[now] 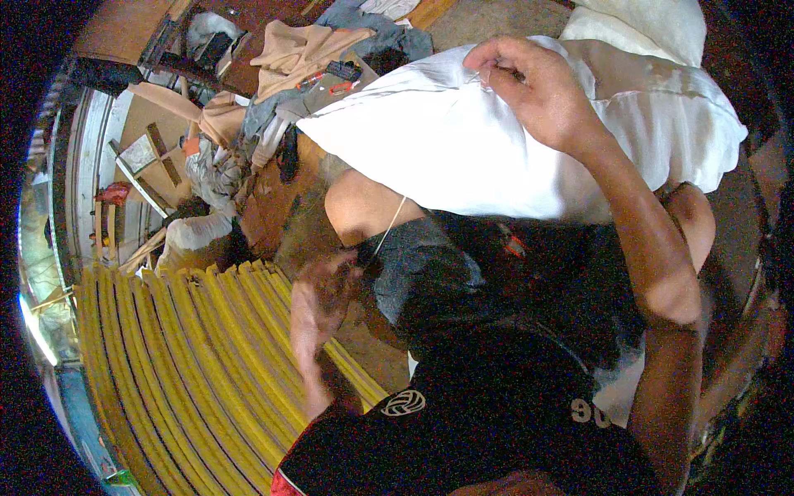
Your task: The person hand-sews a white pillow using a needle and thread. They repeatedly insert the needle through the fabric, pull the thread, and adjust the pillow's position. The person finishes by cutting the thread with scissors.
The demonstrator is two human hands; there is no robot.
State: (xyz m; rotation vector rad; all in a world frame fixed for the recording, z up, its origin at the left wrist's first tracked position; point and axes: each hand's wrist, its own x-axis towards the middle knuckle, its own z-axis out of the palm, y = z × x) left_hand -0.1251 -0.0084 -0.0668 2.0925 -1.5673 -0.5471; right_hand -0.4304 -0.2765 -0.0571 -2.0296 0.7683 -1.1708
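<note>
Across my knees lies a large white pillow (480,157), its pointed corner toward the left. My right hand (538,91) reaches over its far edge, fingers curled and pinched at the fabric; whatever is between the fingertips is too small to make out. Beside my left knee is my left hand (327,285), partly in shadow, its fingers drawn together. A thin pale strand (392,221) runs straight from the pillow's near edge down to those fingers.
Yellow-edged slats or stacked strips (198,355) fill the lower left. Beige cloth (289,54) and dark tools with orange parts (339,73) lie at the far left. Another white pillow (645,29) sits at the far right. Wooden frame pieces (145,165) lean farther left.
</note>
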